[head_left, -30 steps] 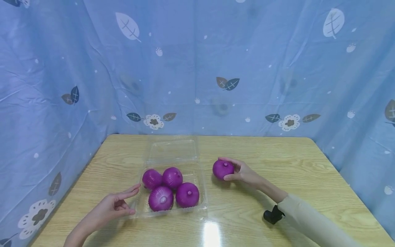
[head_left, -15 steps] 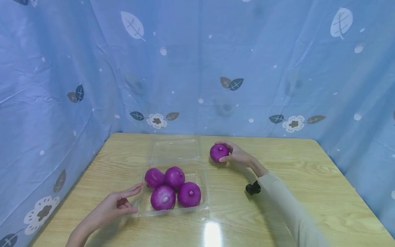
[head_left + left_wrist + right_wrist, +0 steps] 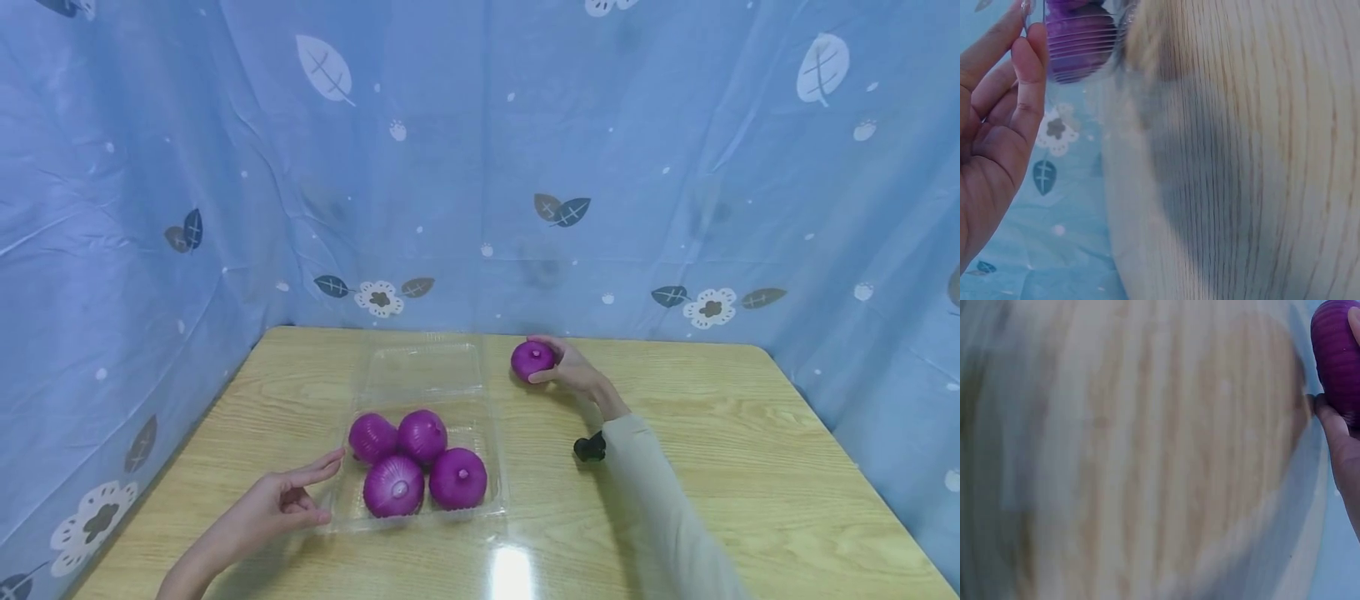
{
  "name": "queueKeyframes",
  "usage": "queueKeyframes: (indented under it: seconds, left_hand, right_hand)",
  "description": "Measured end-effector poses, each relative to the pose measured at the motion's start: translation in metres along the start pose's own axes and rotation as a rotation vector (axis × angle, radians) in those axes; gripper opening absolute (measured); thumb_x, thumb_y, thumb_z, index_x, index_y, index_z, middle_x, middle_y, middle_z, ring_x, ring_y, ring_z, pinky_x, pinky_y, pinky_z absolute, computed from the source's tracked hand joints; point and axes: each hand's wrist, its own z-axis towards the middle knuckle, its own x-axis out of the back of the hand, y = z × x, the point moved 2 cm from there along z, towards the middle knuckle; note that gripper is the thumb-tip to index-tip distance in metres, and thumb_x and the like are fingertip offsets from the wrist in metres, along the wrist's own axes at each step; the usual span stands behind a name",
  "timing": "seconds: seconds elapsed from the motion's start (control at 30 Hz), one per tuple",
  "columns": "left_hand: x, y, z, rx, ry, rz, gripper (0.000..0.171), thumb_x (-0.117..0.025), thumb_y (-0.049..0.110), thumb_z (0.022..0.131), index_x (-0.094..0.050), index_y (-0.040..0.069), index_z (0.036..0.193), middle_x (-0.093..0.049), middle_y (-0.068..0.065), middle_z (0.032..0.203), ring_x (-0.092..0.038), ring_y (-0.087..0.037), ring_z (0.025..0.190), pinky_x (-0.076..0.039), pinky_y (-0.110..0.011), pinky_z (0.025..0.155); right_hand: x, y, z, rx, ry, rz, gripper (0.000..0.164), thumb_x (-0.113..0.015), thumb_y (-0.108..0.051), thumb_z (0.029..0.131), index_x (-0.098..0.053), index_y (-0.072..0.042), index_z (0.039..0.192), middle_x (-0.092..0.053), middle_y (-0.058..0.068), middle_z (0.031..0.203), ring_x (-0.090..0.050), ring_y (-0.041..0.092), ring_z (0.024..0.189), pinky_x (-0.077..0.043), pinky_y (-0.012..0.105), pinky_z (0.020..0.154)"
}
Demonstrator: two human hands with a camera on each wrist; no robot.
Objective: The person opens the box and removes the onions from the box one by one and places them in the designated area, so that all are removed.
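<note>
Right hand (image 3: pixel 566 367): fingers and thumb curled round one purple onion (image 3: pixel 531 360), which was held near the far edge of the worktop (image 3: pixel 750 467), just beside the right edge of the lid and apart from it; whether its base touched the wood could not be told. Stem end faced up and towards the viewer; in the right wrist view the skin showed fine ribbing. Sleeve (image 3: pixel 660 500): one, pale, covered the right forearm to just short of the wrist. Black object (image 3: pixel 590 447): one, small, lay against the underside of the cuff. Left hand (image 3: pixel 273 508): thumb and forefinger were stretched out with a gap between them, tips at the left edge of the container, other fingers bent inward. Container (image 3: pixel 498 498): one, clear plastic with ridged walls, sat left of centre on the worktop. Lid (image 3: pixel 423 367): clear, was folded back behind the base, towards the far edge. Contents: four purple onions, grouped close together, comprised a rear-left onion (image 3: pixel 372 437), a rear-right onion (image 3: pixel 422 436), a front-left onion (image 3: pixel 393 486) with paler streaks, and a front-right onion (image 3: pixel 459 478). Curtain (image 3: pixel 480 167): blue, printed with leaves and white flowers, hung behind and at both sides.
</note>
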Motion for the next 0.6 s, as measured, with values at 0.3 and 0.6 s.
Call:
queueKeyframes:
  seconds: [0.3, 0.6]
  left_hand:
    - [-0.001, 0.0, -0.001, -0.03, -0.005, -0.029, 0.062, -0.07, 0.009, 0.086, -0.042, -0.012, 0.137, -0.03, -0.039, 0.137, -0.054, -0.002, 0.062, -0.048, -0.024, 0.05]
    - [0.0, -0.001, 0.0, -0.014, -0.007, -0.041, 0.063, -0.071, 0.008, 0.085, -0.041, -0.014, 0.136, -0.029, -0.039, 0.138, -0.055, -0.003, 0.063, -0.05, -0.025, 0.051]
  right_hand:
    - [-0.01, 0.01, 0.013, -0.007, 0.028, 0.054, 0.086, -0.076, 0.013, 0.071, -0.037, -0.003, 0.146, -0.041, 0.022, 0.143, -0.04, 0.037, 0.129, -0.047, 0.036, 0.093]
    - [-0.012, 0.01, 0.018, 0.019, 0.006, 0.07, 0.09, -0.075, 0.016, 0.07, -0.033, -0.003, 0.147, -0.039, 0.023, 0.145, -0.037, 0.038, 0.132, -0.034, 0.047, 0.107]
